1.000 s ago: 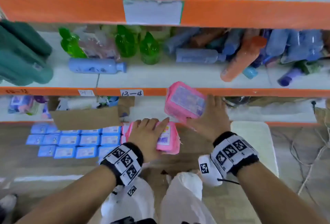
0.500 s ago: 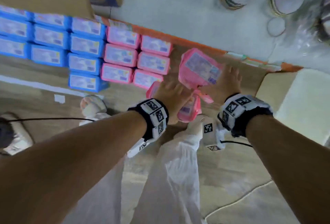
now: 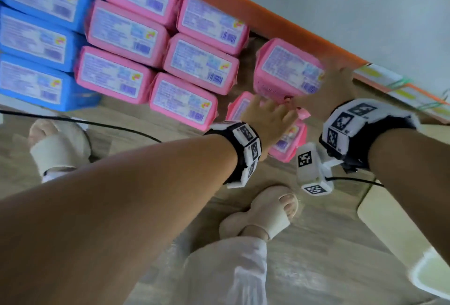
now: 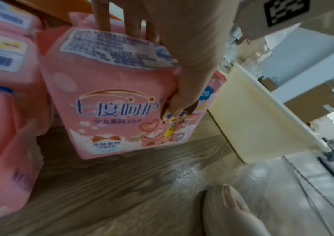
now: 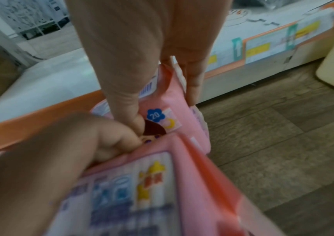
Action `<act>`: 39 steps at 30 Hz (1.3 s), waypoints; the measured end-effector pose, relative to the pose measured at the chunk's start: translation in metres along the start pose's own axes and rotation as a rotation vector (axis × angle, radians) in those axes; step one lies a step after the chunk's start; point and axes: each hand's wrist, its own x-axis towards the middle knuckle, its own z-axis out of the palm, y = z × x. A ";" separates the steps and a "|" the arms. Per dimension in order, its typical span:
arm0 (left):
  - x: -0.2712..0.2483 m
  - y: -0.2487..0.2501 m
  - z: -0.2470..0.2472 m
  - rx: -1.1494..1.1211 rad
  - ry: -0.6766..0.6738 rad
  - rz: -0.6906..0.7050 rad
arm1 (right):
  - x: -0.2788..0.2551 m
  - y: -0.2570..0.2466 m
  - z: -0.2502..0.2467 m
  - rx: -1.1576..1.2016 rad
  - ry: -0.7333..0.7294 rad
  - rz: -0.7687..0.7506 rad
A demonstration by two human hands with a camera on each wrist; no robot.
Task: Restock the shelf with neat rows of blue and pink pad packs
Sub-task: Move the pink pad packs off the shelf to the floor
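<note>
Beside pink rows (image 3: 158,44), right hand (image 3: 333,85) grips pink pack (image 3: 287,71), left hand (image 3: 265,119) clasps another (image 3: 289,144), orange shelf edge (image 3: 267,22) behind

Illumination is soft, diffuse and even in all three views, with only weak shadows on the wood-grain floor (image 3: 316,244). A pale glare patch lies on the floor in the left wrist view. The head view is reasonably sharp at centre; the blue packs (image 3: 36,37) at its left edge are smeared, and straight lines such as the orange shelf edge (image 3: 267,22) lean from wide-angle distortion. The right wrist view is the softest: the near pink pack (image 5: 141,191) is heavily blurred. Windows in the left wrist view's far background are overexposed.
</note>
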 end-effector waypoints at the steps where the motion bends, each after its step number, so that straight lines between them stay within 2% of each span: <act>1: 0.009 -0.002 0.006 0.009 0.017 -0.004 | 0.006 -0.001 0.006 -0.020 0.021 -0.014; 4: 0.029 -0.016 0.017 -0.015 0.054 -0.083 | 0.020 -0.002 0.023 -0.020 0.154 -0.049; 6: 0.037 -0.027 0.023 -0.045 0.065 -0.124 | 0.026 -0.003 0.035 0.040 0.183 -0.068; 9: 0.047 -0.035 0.030 -0.039 0.114 -0.156 | 0.035 -0.001 0.046 0.112 0.117 -0.077; 13: 0.045 -0.039 0.040 0.051 0.021 -0.151 | 0.030 0.007 0.049 0.295 0.100 -0.023; 16: 0.041 -0.049 0.046 0.138 -0.012 -0.166 | 0.024 0.012 0.053 0.347 0.047 0.103; 18: 0.043 -0.053 0.042 0.147 -0.018 -0.189 | 0.019 0.010 0.056 0.528 -0.051 0.218; 20: 0.049 -0.054 0.036 0.149 -0.024 -0.191 | 0.017 0.008 0.061 0.638 -0.135 0.239; 25: 0.063 -0.055 0.038 0.173 0.035 -0.117 | 0.023 0.008 0.065 0.497 -0.123 0.189; 28: 0.064 -0.065 0.042 0.087 0.056 -0.128 | 0.020 0.008 0.065 0.551 -0.154 0.156; 31: 0.062 -0.078 0.046 0.092 0.110 -0.048 | 0.013 0.006 0.068 0.588 -0.165 0.116; 36: 0.062 -0.081 0.046 0.170 0.066 -0.034 | 0.009 0.003 0.067 0.587 -0.156 0.151; 39: 0.049 -0.079 0.030 0.082 0.084 -0.018 | 0.006 0.002 0.061 0.537 -0.165 0.180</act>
